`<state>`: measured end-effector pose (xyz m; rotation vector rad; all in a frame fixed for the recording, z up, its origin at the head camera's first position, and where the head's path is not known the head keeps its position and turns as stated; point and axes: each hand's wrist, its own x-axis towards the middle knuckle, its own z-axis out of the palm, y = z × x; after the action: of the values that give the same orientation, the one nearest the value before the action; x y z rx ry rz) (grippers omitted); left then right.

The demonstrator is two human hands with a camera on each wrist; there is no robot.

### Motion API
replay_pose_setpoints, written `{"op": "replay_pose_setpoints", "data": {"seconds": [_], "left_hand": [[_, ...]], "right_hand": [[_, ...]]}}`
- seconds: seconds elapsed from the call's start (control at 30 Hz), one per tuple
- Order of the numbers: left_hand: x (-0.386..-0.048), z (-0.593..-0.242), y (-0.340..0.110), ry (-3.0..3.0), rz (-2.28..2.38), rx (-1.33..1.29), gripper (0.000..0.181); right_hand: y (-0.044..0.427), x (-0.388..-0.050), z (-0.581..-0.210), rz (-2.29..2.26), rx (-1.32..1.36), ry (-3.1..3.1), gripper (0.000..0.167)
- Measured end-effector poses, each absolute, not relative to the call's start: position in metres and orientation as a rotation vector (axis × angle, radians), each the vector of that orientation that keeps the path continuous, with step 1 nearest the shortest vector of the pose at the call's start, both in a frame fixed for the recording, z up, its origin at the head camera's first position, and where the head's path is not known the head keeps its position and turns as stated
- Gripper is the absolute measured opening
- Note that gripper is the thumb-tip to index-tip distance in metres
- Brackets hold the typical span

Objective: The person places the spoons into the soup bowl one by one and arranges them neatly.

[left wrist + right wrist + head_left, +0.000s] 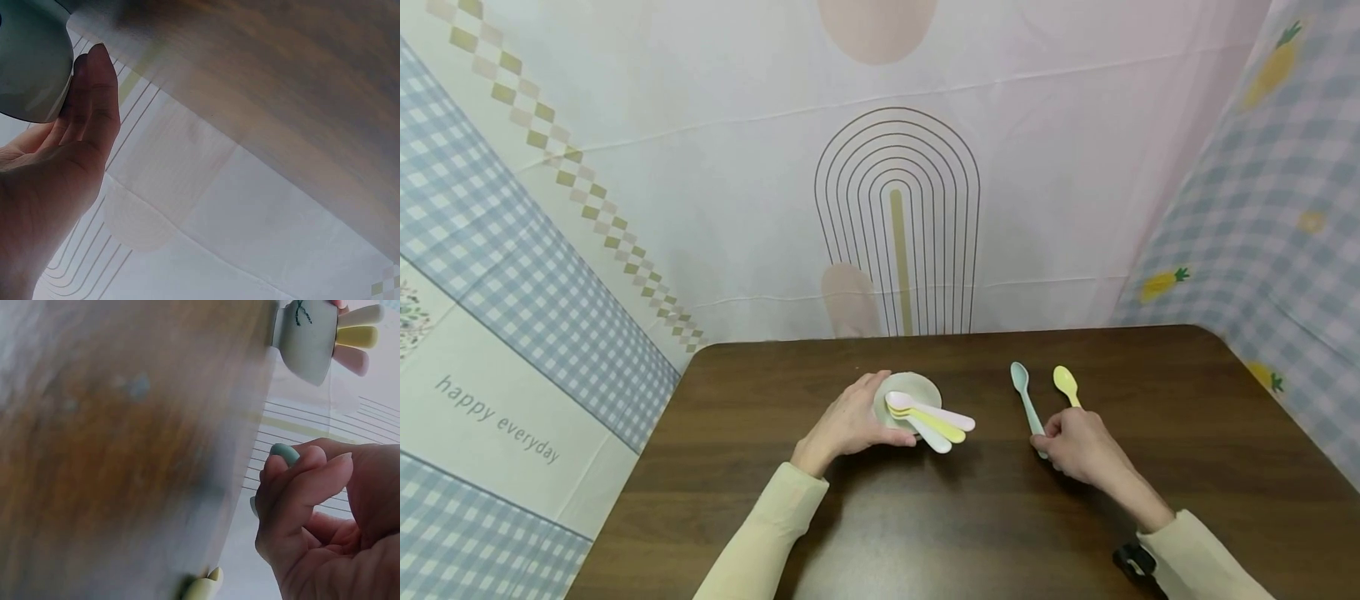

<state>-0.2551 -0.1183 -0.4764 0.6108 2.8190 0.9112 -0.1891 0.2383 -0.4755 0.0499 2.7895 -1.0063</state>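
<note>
My left hand (852, 418) holds a small pale bowl (922, 385) by its side, thumb in front and fingers round the back. A pink spoon (951, 417), a yellow spoon (951, 432) and a white spoon (934, 437) lie stacked in the bowl, handles jutting over the rim to the right. With the right hand (1082, 446) I pinch a light blue spoon (1028, 407) near its handle end, its head pointing away from me. Close beside that hand is another yellow spoon (1065, 382), its handle partly hidden by the hand. The right wrist view shows the blue handle tip (285, 452) between the fingers.
Everything stands on a dark brown wooden table (925, 525). A printed cloth (760, 208) hangs behind the table's far edge, with checked cloth (1285, 217) along the right side. A black strap-like device (1133, 562) sits at the right wrist.
</note>
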Motion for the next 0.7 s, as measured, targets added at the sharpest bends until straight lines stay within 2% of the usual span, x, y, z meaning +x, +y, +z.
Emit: {"op": "replay_pose_setpoints", "data": {"seconds": [0.3, 0.7], "left_hand": [[-0.2548, -0.4774, -0.1193, 2.825, 0.916, 0.614, 0.119], [-0.2554, -0.4768, -0.1186, 2.822, 0.918, 0.614, 0.119]], "right_hand": [[0.2342, -0.1844, -0.4686, -1.094, 0.038, 2.748, 0.024], [0.2304, -0.1815, -0.4648, -1.179, 0.031, 2.708, 0.021]]}}
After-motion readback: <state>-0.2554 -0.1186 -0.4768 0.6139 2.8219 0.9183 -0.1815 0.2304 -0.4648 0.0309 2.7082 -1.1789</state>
